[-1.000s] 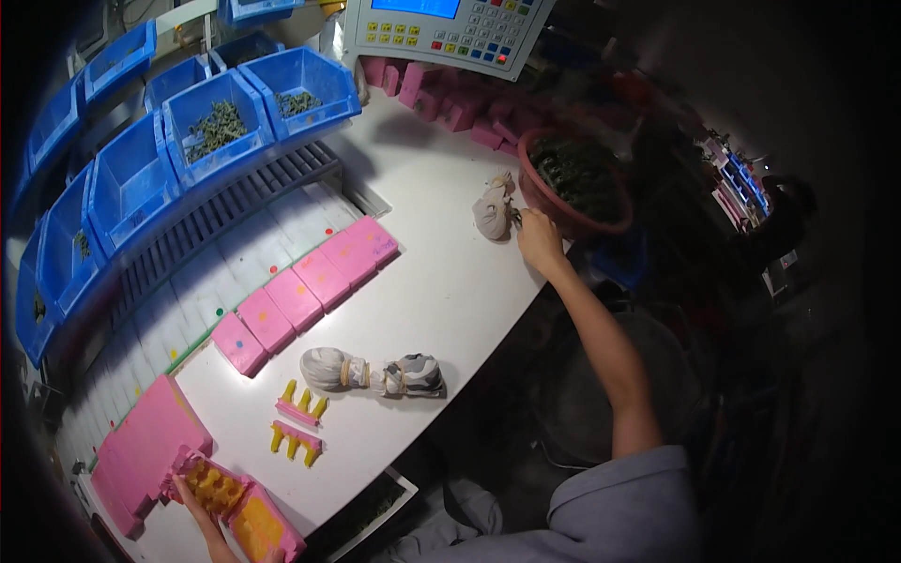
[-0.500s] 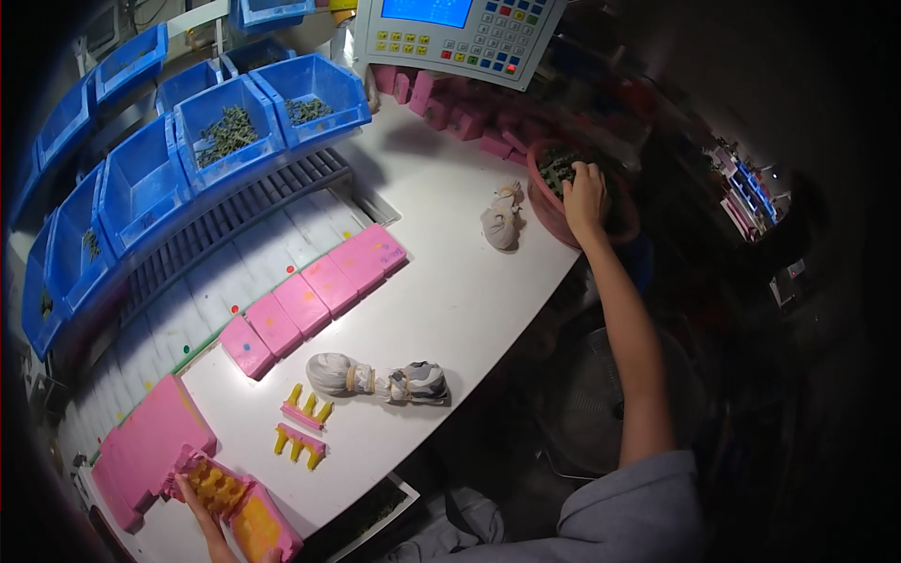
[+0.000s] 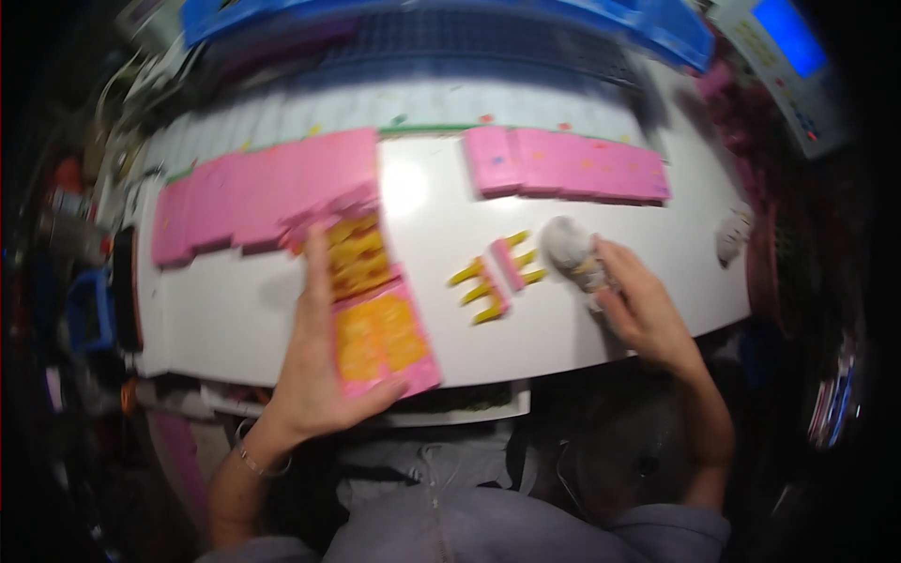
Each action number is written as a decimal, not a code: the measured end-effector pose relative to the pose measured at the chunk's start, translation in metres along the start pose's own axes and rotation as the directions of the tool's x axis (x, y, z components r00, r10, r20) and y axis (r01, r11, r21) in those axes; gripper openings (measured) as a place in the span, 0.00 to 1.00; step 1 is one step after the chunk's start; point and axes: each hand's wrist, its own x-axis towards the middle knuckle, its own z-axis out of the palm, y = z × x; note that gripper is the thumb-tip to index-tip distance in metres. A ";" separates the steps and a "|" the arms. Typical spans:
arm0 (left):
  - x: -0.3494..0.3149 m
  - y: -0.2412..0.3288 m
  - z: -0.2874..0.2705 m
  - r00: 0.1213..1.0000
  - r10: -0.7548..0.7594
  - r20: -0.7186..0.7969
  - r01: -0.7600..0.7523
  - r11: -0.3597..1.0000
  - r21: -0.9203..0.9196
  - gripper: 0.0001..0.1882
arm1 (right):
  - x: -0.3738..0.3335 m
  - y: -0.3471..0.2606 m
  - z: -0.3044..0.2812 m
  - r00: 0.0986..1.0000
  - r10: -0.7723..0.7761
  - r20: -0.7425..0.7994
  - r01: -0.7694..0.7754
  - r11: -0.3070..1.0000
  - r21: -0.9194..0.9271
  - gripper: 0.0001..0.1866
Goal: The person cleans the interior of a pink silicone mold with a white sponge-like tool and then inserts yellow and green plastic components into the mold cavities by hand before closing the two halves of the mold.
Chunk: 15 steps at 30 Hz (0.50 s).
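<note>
My left hand (image 3: 314, 385) grips the side of an opened pink mould, fingers along its left edge and thumb across the bottom. Its upper half (image 3: 361, 253) has deep orange-yellow hollows; its lower half (image 3: 380, 333) has a flatter orange face. To the right, my right hand (image 3: 648, 310) is closed around the tied neck of a white cloth pouch (image 3: 568, 244), whose rounded end points up and left. Its other end is mostly covered by the hand. Between the hands lie two pink strips with yellow prongs, a left strip (image 3: 488, 283) and a right strip (image 3: 510, 265). The picture is blurred.
Pink blocks stand in a left row (image 3: 267, 192) and a right row (image 3: 563, 171) along the white table's (image 3: 526, 357) far side. Blue bins (image 3: 680, 38) hang beyond. At right are a small cloth bundle (image 3: 732, 236), a reddish bowl (image 3: 765, 281) and a control panel (image 3: 760, 56).
My right hand has left the bowl's dark contents and taken hold of the cloth pouch. My left hand stays on the mould. The view has swung left, bringing the mould nearer the middle.
</note>
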 end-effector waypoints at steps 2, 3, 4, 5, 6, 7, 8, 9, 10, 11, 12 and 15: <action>-0.007 0.002 0.000 0.996 0.078 -0.035 -0.075 0.992 0.097 0.62 | 0.007 -0.015 -0.009 0.975 0.213 0.059 -0.219 0.970 0.108 0.29; -0.010 -0.001 0.005 0.994 0.089 -0.060 -0.083 0.993 0.088 0.62 | 0.006 -0.017 -0.007 0.982 0.177 0.063 -0.184 0.976 0.119 0.32; -0.013 -0.004 0.009 0.991 0.101 -0.085 -0.095 0.992 0.078 0.62 | 0.007 -0.022 -0.006 0.983 0.161 0.084 -0.171 0.978 0.118 0.32; -0.015 -0.006 0.011 0.992 0.082 -0.101 -0.075 0.994 0.077 0.62 | 0.008 -0.027 -0.005 0.979 0.187 0.086 -0.196 0.974 0.115 0.32; -0.017 -0.007 0.015 0.989 0.097 -0.115 -0.086 0.991 0.099 0.62 | 0.006 -0.031 -0.004 0.972 0.221 0.083 -0.229 0.967 0.110 0.32; -0.018 -0.009 0.017 0.985 0.113 -0.127 -0.097 0.988 0.122 0.62 | 0.005 -0.035 0.001 0.974 0.221 0.057 -0.227 0.965 0.132 0.33; -0.018 -0.012 0.019 0.985 0.102 -0.136 -0.087 0.990 0.115 0.62 | 0.002 -0.038 0.003 0.974 0.218 0.069 -0.225 0.966 0.125 0.33; -0.019 -0.016 0.021 0.984 0.118 -0.132 -0.099 0.985 0.144 0.63 | 0.000 -0.042 0.006 0.978 0.204 0.042 -0.207 0.975 0.085 0.33; -0.019 -0.019 0.023 0.983 0.135 -0.126 -0.112 0.978 0.174 0.65 | -0.003 -0.047 0.009 0.982 0.190 0.015 -0.190 0.981 0.045 0.33; -0.020 -0.020 0.024 0.984 0.125 -0.130 -0.103 0.981 0.167 0.65 | -0.003 -0.062 0.010 0.971 0.239 0.001 -0.239 0.969 0.062 0.34; -0.021 -0.022 0.026 0.984 0.127 -0.125 -0.104 0.978 0.179 0.65 | -0.003 -0.075 0.013 0.991 0.123 -0.055 -0.126 0.991 -0.054 0.35; -0.020 -0.023 0.030 0.980 0.136 -0.146 -0.109 0.978 0.179 0.63 | 0.003 -0.098 0.033 0.974 -0.205 -0.094 0.170 0.943 -0.287 0.36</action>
